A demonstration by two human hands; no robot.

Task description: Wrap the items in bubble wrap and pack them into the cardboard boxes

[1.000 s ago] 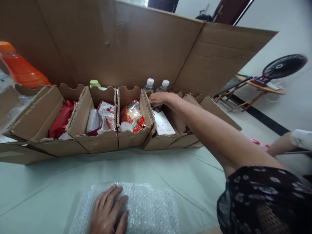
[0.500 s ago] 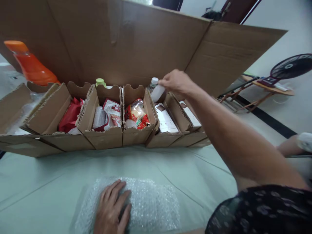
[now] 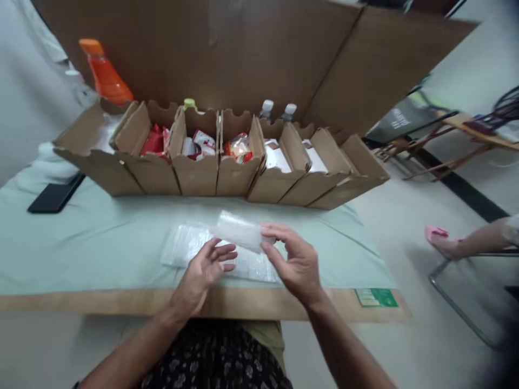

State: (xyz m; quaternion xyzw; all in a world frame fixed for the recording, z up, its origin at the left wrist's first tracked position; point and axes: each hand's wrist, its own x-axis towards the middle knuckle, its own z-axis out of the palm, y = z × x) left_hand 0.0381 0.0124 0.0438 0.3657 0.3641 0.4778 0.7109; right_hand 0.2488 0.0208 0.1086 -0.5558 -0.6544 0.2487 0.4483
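Between thumb and fingers, my right hand (image 3: 294,259) pinches one end of a whitish, see-through plastic piece (image 3: 239,231), rolled or folded; its exact kind is unclear. My left hand (image 3: 208,267) is open, palm up and fingers apart, just below the other end of that piece. Under both hands a bubble wrap sheet (image 3: 182,248) lies flat on the pale green cloth (image 3: 101,248). Beyond it stands a row of cardboard compartments (image 3: 198,175), holding red packets (image 3: 155,141), a red-and-yellow snack bag (image 3: 240,148) and white boxes (image 3: 278,156).
A tall cardboard panel (image 3: 251,59) rises behind the row. An orange bottle (image 3: 106,75) and two white-capped bottles (image 3: 266,108) stand there. A black phone-like slab (image 3: 57,195) lies left; a green card (image 3: 377,297) is at the front edge. Another person's leg (image 3: 474,240) shows right.
My right hand has come back from the compartments to above the bubble wrap, bringing the whitish plastic piece. My left hand has lifted off the bubble wrap and turned palm up. The view has shifted.
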